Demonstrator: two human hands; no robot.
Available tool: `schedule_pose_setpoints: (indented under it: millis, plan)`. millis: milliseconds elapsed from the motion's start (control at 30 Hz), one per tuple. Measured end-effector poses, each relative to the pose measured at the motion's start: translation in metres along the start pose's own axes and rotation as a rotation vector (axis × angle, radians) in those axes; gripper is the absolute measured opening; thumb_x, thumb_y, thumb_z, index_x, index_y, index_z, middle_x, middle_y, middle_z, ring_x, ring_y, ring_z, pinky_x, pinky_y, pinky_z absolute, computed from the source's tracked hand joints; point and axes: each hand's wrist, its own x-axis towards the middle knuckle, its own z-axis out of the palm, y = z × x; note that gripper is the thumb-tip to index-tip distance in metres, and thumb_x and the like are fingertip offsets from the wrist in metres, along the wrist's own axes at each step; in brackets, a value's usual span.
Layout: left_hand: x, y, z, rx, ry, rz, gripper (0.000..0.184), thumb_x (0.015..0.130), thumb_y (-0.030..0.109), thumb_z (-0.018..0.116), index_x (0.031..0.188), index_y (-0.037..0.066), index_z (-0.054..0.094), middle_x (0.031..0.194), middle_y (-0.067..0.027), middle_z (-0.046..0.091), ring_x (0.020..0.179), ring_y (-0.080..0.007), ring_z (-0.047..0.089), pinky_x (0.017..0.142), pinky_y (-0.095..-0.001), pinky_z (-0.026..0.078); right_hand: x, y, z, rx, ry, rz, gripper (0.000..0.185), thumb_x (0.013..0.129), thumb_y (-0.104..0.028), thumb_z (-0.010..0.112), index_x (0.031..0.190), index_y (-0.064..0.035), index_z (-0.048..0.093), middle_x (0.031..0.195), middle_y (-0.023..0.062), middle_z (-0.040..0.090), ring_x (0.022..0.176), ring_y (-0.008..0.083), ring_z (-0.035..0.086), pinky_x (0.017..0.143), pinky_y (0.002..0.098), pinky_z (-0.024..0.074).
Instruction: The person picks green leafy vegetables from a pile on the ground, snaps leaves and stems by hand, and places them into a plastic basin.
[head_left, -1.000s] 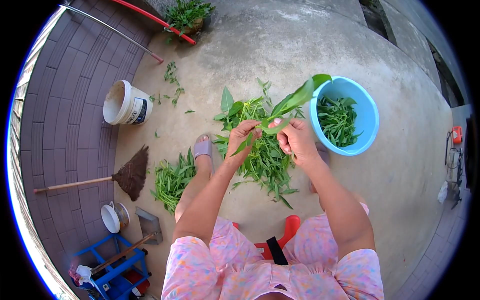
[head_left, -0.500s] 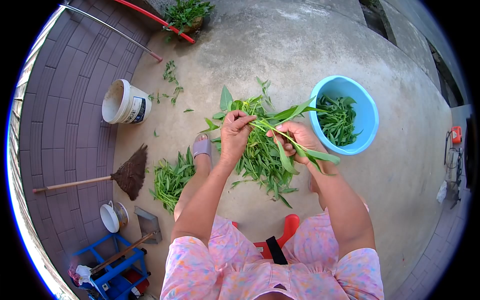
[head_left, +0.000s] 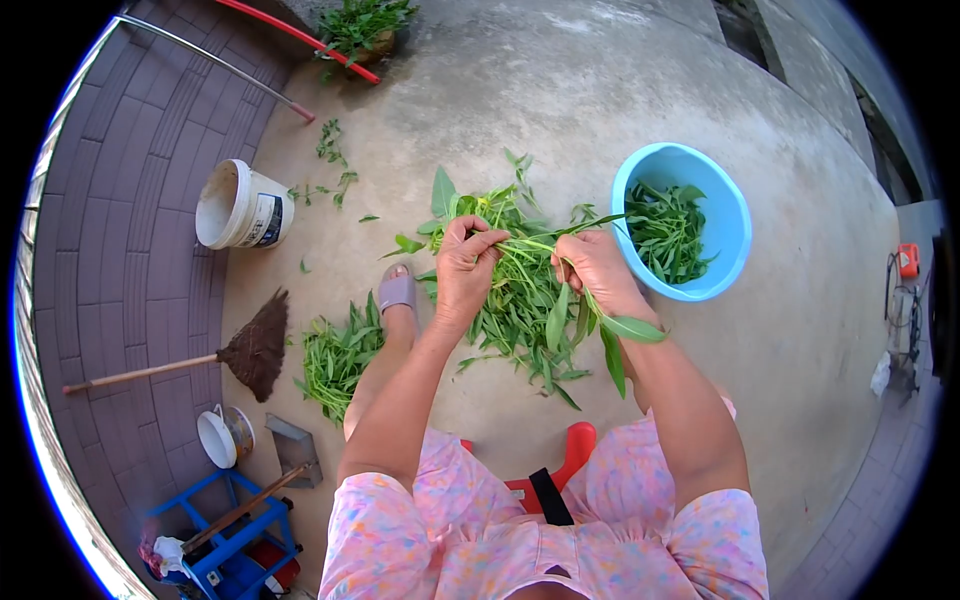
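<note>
Between my two hands stretches a leafy stem of greens (head_left: 530, 244), which looks like water spinach. My left hand (head_left: 465, 265) pinches its left end, thumb against fingers. Closed round the leafy part is my right hand (head_left: 597, 268), with long leaves hanging below the fingers. Under both hands a loose pile of the same greens (head_left: 515, 315) lies on the concrete floor. A light blue basin (head_left: 733, 225) with picked leaves (head_left: 668, 235) inside stands just right of my right hand. By my left foot lies a smaller heap of greens (head_left: 340, 360).
A white bucket (head_left: 262, 212) lies tilted by the tiled wall. Below it are a brown broom (head_left: 255, 345), a small white pot (head_left: 218, 437), a grey dustpan (head_left: 292, 445) and a blue frame (head_left: 235, 540). A red stool (head_left: 578, 455) is under me.
My right hand has turned over and closed more tightly round the stem, its leaves now drooping lower. My left hand keeps its pinch. The whole view has shifted slightly.
</note>
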Motion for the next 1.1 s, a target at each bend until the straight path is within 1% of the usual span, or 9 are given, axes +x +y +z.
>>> schedule_pose_setpoints:
  millis: [67, 233, 300, 533, 633, 733, 867, 933, 1100]
  plan:
    - [-0.003, 0.004, 0.002, 0.039, -0.083, -0.052, 0.023, 0.067, -0.012, 0.054, 0.084, 0.003, 0.062, 0.087, -0.0028, 0.045, 0.077, -0.0107, 0.046, 0.064, -0.0204, 0.041, 0.004, 0.006, 0.001, -0.076, 0.182, -0.245, 0.018, 0.067, -0.013, 0.051, 0.054, -0.0003, 0.051, 0.045, 0.0034, 0.046, 0.038, 0.0082, 0.04, 0.037, 0.0211, 0.0282]
    - [-0.005, 0.01, 0.008, -0.022, -0.075, -0.084, 0.022, 0.067, -0.011, 0.054, 0.083, 0.002, 0.061, 0.086, -0.0031, 0.046, 0.076, -0.0107, 0.046, 0.064, -0.0202, 0.04, 0.008, 0.008, -0.01, -0.04, 0.333, -0.302, 0.018, 0.067, -0.013, 0.05, 0.054, -0.0008, 0.051, 0.046, 0.0042, 0.047, 0.04, 0.0091, 0.04, 0.04, 0.0222, 0.0283]
    - [-0.004, 0.008, 0.004, -0.054, -0.047, -0.114, 0.021, 0.067, -0.011, 0.054, 0.083, 0.001, 0.061, 0.086, -0.0033, 0.046, 0.076, -0.0107, 0.046, 0.064, -0.02, 0.04, 0.015, -0.002, -0.032, 0.178, 0.511, -0.329, 0.015, 0.068, -0.013, 0.048, 0.058, -0.0028, 0.051, 0.049, 0.0045, 0.048, 0.04, 0.0097, 0.04, 0.039, 0.0231, 0.0287]
    - [-0.001, -0.013, -0.004, -0.127, -0.023, -0.104, 0.018, 0.072, -0.008, 0.053, 0.085, 0.001, 0.061, 0.088, -0.0028, 0.047, 0.072, -0.0085, 0.046, 0.063, -0.0189, 0.04, 0.015, -0.016, -0.063, 0.63, 0.301, -0.184, 0.009, 0.074, -0.013, 0.046, 0.072, -0.0046, 0.049, 0.059, 0.006, 0.051, 0.046, 0.0131, 0.042, 0.039, 0.0246, 0.033]
    - [0.001, -0.014, -0.006, -0.174, 0.082, -0.203, 0.014, 0.075, -0.001, 0.054, 0.089, 0.001, 0.059, 0.085, -0.0034, 0.051, 0.059, -0.0063, 0.047, 0.054, -0.0189, 0.041, 0.014, -0.016, -0.064, 0.844, -0.064, -0.082, 0.01, 0.077, -0.016, 0.045, 0.075, -0.0062, 0.045, 0.062, 0.0045, 0.048, 0.05, 0.0138, 0.04, 0.042, 0.0246, 0.0349]
    - [0.002, -0.023, -0.009, -0.274, 0.122, -0.323, 0.013, 0.077, 0.001, 0.054, 0.089, 0.001, 0.058, 0.076, -0.0011, 0.054, 0.056, -0.0056, 0.046, 0.053, -0.0179, 0.04, 0.014, -0.015, -0.065, 0.885, -0.219, -0.071, 0.01, 0.077, -0.016, 0.045, 0.074, -0.0066, 0.045, 0.061, 0.0027, 0.045, 0.05, 0.0127, 0.039, 0.043, 0.0248, 0.0338]
    - [0.001, -0.025, -0.005, -0.286, 0.138, -0.406, 0.013, 0.078, 0.003, 0.055, 0.09, 0.001, 0.058, 0.071, 0.0004, 0.055, 0.056, -0.0047, 0.047, 0.051, -0.0172, 0.039, 0.012, -0.015, -0.067, 0.871, -0.189, -0.067, 0.01, 0.079, -0.016, 0.044, 0.074, -0.0069, 0.045, 0.059, 0.0013, 0.043, 0.051, 0.0119, 0.038, 0.044, 0.0247, 0.0321]
    - [-0.001, -0.029, -0.004, -0.303, 0.094, -0.374, 0.014, 0.076, 0.0, 0.053, 0.089, -0.002, 0.058, 0.088, -0.0044, 0.049, 0.061, -0.0069, 0.047, 0.05, -0.0191, 0.041, 0.009, -0.014, -0.069, 0.824, -0.077, -0.098, 0.015, 0.083, -0.02, 0.043, 0.076, -0.0069, 0.045, 0.057, -0.0004, 0.04, 0.05, 0.0114, 0.037, 0.044, 0.0236, 0.0313]
    - [-0.004, -0.031, -0.003, -0.3, 0.067, -0.389, 0.014, 0.078, 0.002, 0.053, 0.09, 0.0, 0.058, 0.08, -0.0016, 0.052, 0.058, -0.0049, 0.046, 0.049, -0.0182, 0.04, 0.006, -0.007, -0.094, 0.824, 0.037, -0.155, 0.021, 0.085, -0.027, 0.044, 0.081, -0.006, 0.045, 0.054, -0.0022, 0.034, 0.05, 0.0105, 0.035, 0.048, 0.0238, 0.0327]
